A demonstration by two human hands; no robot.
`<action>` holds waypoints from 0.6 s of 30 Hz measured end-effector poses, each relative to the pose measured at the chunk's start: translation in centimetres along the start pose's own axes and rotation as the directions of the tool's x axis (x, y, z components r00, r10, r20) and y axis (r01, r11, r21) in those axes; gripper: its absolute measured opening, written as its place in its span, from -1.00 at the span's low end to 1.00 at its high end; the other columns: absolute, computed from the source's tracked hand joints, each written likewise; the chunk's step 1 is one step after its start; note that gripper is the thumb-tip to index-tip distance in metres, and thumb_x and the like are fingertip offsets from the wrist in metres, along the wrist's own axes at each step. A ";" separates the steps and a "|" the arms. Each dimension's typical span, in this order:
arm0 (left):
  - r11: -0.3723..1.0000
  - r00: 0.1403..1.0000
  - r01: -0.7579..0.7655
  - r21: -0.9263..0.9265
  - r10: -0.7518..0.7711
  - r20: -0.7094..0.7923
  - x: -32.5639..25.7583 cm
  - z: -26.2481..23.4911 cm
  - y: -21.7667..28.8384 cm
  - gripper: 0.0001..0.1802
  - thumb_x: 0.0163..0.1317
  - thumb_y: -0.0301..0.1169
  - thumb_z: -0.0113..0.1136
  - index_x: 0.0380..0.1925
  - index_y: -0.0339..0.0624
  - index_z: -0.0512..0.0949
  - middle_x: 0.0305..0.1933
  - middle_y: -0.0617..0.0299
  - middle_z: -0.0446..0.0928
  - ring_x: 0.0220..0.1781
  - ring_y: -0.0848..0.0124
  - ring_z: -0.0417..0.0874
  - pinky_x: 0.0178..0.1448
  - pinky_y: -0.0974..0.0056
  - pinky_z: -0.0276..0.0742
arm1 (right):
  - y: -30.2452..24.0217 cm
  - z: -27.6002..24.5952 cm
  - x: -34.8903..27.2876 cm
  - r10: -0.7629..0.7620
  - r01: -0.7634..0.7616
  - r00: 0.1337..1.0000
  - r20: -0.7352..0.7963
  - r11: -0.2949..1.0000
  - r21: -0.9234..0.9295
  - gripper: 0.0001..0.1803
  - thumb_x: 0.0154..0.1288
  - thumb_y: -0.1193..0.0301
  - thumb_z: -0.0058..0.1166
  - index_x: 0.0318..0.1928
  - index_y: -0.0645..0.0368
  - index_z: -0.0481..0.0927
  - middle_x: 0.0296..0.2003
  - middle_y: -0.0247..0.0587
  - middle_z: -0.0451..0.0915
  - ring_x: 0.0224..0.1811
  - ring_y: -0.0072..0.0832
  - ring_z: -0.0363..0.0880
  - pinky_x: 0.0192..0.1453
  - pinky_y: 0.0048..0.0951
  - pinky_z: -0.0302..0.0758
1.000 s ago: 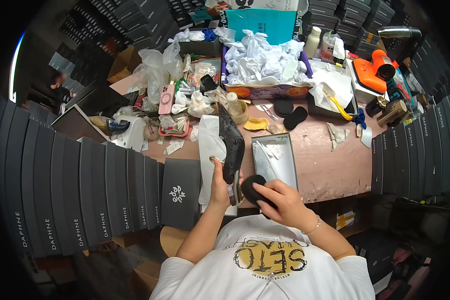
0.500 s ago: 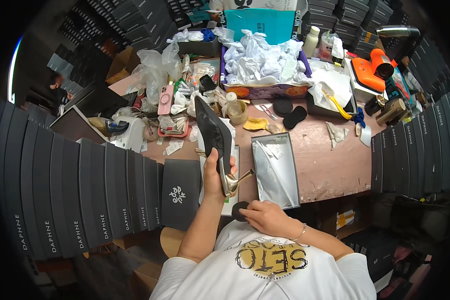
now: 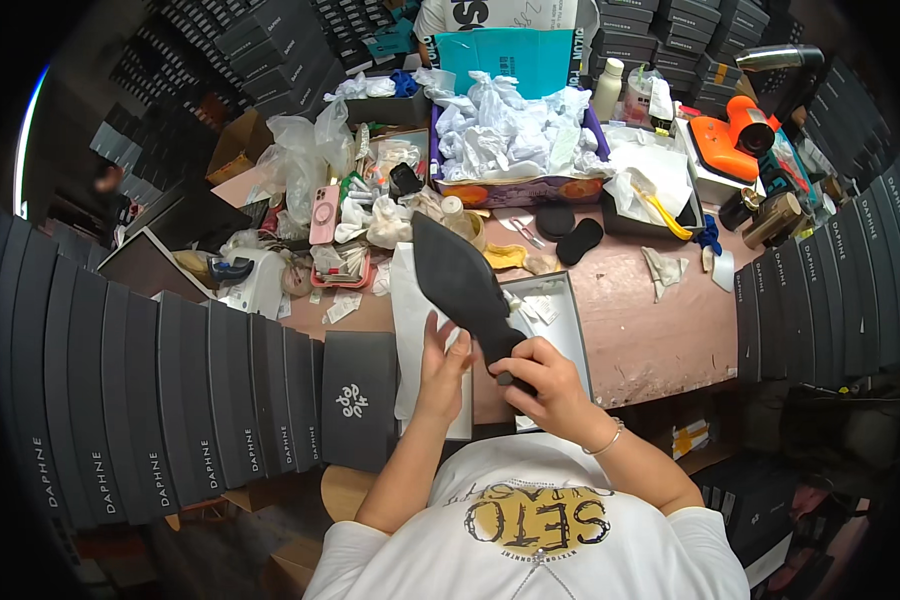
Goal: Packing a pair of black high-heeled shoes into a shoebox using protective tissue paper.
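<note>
A black pointed high-heeled shoe (image 3: pixel 455 270) is raised over the table, sole toward me, toe pointing away and left. My right hand (image 3: pixel 550 385) is closed around its heel end; a dark stub, seemingly the heel tip, pokes out between the fingers. My left hand (image 3: pixel 442 370) is beside the shoe's middle, fingers apart, thumb close to or touching its edge. Under and beyond the shoe lies an open grey shoe box (image 3: pixel 576 330) with white paper and small packets inside. White tissue paper (image 3: pixel 405 340) lies left of the shoe. The round black pad is no longer distinguishable.
A dark lidded box (image 3: pixel 358 400) stands at my left, near stacked shoe boxes (image 3: pixel 180 390). More stacks (image 3: pixel 820 290) rise at right. Behind are a purple box of crumpled paper (image 3: pixel 515 130), black pads (image 3: pixel 578 240), a pink phone (image 3: pixel 323 215) and an orange device (image 3: pixel 725 145).
The shoe has turned so its sole shows. My right hand has risen from my lap to grip its heel end, and my left fingers have loosened from it.
</note>
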State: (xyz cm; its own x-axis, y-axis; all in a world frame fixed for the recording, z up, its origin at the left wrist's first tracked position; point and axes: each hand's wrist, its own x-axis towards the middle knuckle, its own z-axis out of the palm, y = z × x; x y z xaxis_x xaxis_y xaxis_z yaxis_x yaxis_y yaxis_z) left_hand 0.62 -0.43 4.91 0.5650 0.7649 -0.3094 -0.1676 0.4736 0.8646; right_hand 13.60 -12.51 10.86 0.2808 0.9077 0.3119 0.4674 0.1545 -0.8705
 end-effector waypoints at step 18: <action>0.826 0.973 0.203 -0.525 -0.108 0.206 1.1 -0.8 -3.1 -0.33 0.29 0.21 -0.04 0.08 -0.13 0.42 -0.18 0.19 0.54 -0.22 0.33 0.57 0.04 0.12 0.53 | 0.6 -1.9 -3.7 0.011 -0.014 0.997 -0.070 0.999 -0.047 -0.56 0.15 0.51 0.22 0.09 0.22 0.54 -0.25 -0.10 0.54 -0.32 -0.30 0.57 -0.22 -0.40 0.53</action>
State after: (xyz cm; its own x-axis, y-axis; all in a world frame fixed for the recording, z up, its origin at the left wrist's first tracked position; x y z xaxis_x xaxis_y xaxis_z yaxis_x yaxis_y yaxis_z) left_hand 1.08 -0.68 1.56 0.7341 0.6026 -0.3131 -0.4478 0.7762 0.4439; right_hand 14.39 -16.46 9.93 0.3442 0.8797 0.3282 0.5019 0.1230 -0.8561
